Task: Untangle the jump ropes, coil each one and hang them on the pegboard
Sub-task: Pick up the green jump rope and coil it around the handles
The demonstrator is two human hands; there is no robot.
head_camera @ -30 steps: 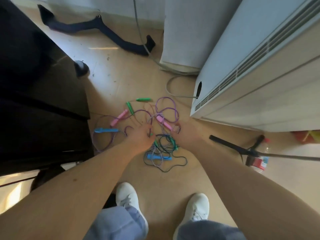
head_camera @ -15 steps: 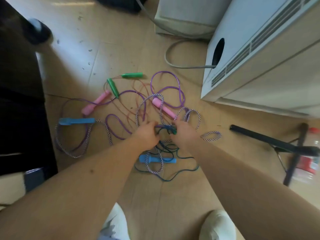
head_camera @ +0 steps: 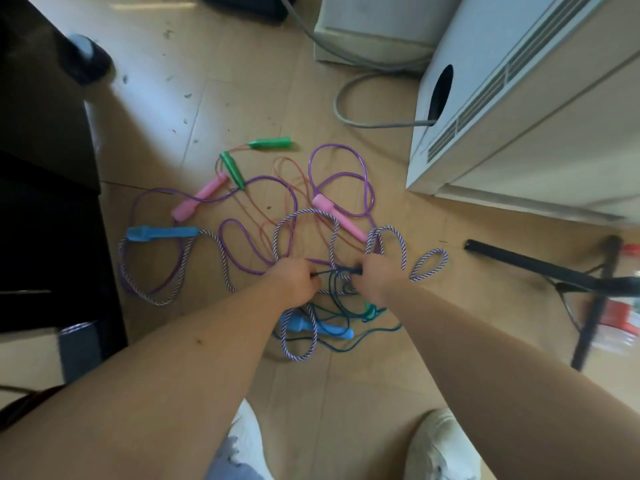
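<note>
- Your left hand (head_camera: 294, 282) was curled round the dark teal rope (head_camera: 337, 270). Your right hand (head_camera: 377, 277) gripped the same rope just beside it, and a short stretch ran taut between your two fists.
- The rest of the teal rope lay in loose loops on the wooden floor (head_camera: 242, 81) under your wrists, crossing the near blue handle (head_camera: 322, 330).
- The striped rope (head_camera: 306, 211) arched in loops just beyond your knuckles, and one more loop lay to the right of your right hand. Its far blue handle (head_camera: 162, 233) lay well to the left, near the dark furniture (head_camera: 41, 133).
- The purple rope (head_camera: 337, 145) wound through the heap. One pink handle (head_camera: 201, 197) lay on the left and the other pink handle (head_camera: 341, 220) just beyond your right hand.
- The thin red rope (head_camera: 290, 159) lay furthest from you, its two green handles (head_camera: 270, 143) near each other.
- To the right stood a white unit (head_camera: 519, 116), with a grey cable (head_camera: 346, 109) running into its round hole.
- A black stand (head_camera: 540, 268) lay on the floor at the right.
- Your white shoes (head_camera: 446, 448) showed at the bottom edge.
</note>
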